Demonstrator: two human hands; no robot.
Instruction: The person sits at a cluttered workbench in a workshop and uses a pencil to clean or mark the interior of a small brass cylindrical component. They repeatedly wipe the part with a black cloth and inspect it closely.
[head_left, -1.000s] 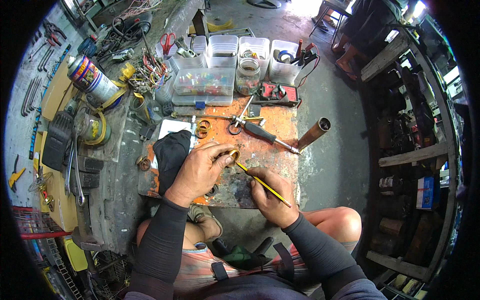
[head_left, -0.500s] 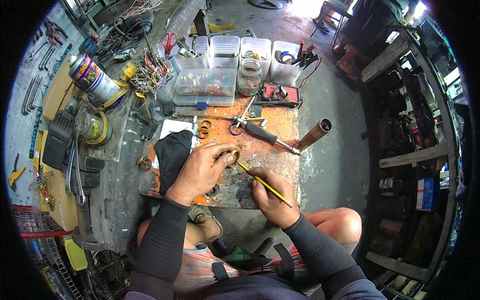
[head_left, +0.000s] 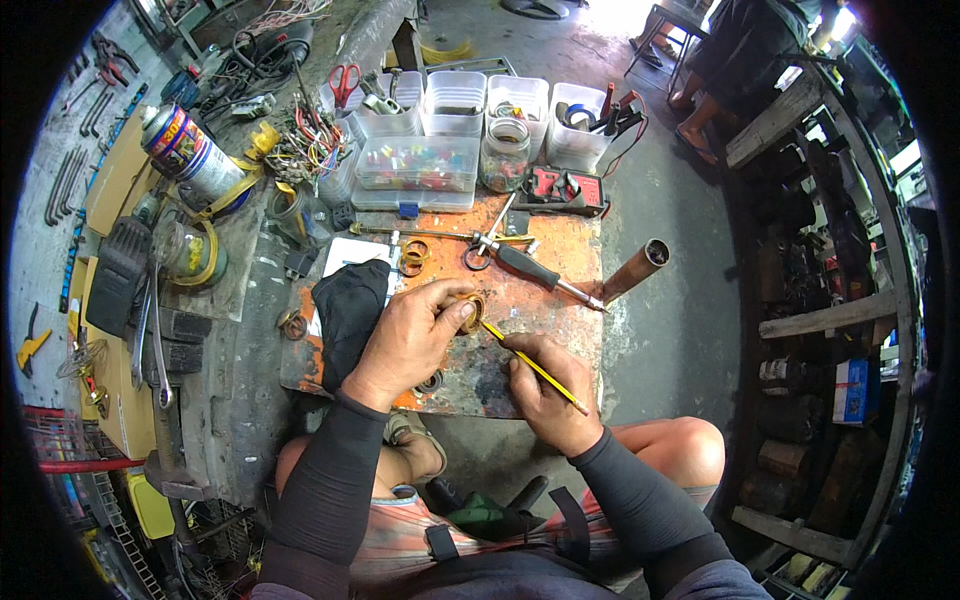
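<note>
The left grip (head_left: 412,335) pinches a gold ring (head_left: 480,312) between thumb and fingers, holding it up over the middle of the desk (head_left: 572,345). The right grip (head_left: 555,395) is closed round a yellow-and-black pencil (head_left: 550,379), thumb and fingers near its lower end. The pencil slants up and left, its tip right at the ring's lower right edge; whether the two touch is too small to tell.

Beneath the left wrist, a small dark ring (head_left: 430,382) lies on the desk's worn orange top. A black cloth (head_left: 350,315) is bunched just left of the left grip, with more rings (head_left: 292,324) beyond it. Past the fingertips, two gold rings (head_left: 413,258) lie near a tool with a black handle (head_left: 527,266), which points down and right. A brown tube (head_left: 637,272), open at the top, leans at the desk's right edge.

Along the far edge are a clear case (head_left: 415,175), a jar (head_left: 505,160) and a red-and-black device (head_left: 560,188), with a row of clear bins (head_left: 455,105) behind. Farther left is a spray can (head_left: 195,155), tilted; wooden shelving (head_left: 830,325) fills the right side. At upper right, another person's legs (head_left: 695,125) show.
</note>
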